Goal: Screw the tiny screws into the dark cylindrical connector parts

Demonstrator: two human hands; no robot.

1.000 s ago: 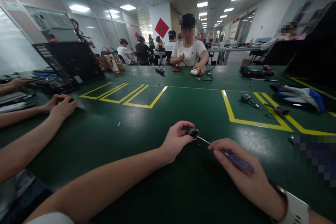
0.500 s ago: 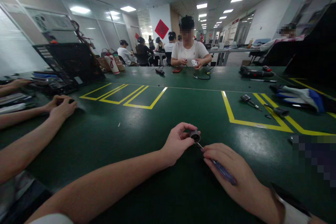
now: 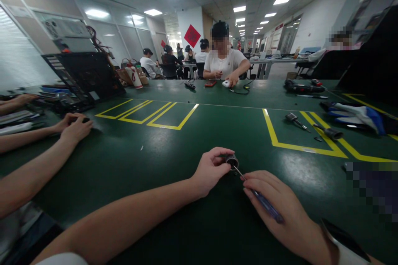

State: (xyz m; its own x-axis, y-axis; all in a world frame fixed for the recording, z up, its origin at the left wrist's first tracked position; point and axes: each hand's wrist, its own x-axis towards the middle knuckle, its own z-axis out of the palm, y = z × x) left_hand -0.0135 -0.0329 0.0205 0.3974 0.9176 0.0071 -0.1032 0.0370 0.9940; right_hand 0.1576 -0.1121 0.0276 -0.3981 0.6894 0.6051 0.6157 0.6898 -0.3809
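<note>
My left hand point(image 3: 214, 170) grips a small round grey metal part point(image 3: 231, 160) with a hollow, dark opening that faces me. Thumb and fingers pinch it from the left side. My right hand point(image 3: 280, 203) is closed round a screwdriver point(image 3: 266, 206) with a translucent purple handle. Its thin metal shaft points up and left, and the tip sits at the opening of the round part; how deep it goes cannot be seen. A tiny dark ring-like piece point(image 3: 235, 173) shows just below the part.
Right of my hands, a metal shaft piece point(image 3: 297, 121) and a grey cylindrical part point(image 3: 332, 133) lie by yellow tape. Gloves point(image 3: 357, 116) and a power drill point(image 3: 303, 86) are beyond. A co-worker's hands point(image 3: 74, 126) are at left; another person point(image 3: 224, 64) sits opposite.
The screwdriver tip and the round part have shifted slightly against each other, with the opening turned more towards me. The person opposite has lowered a white object to the table.
</note>
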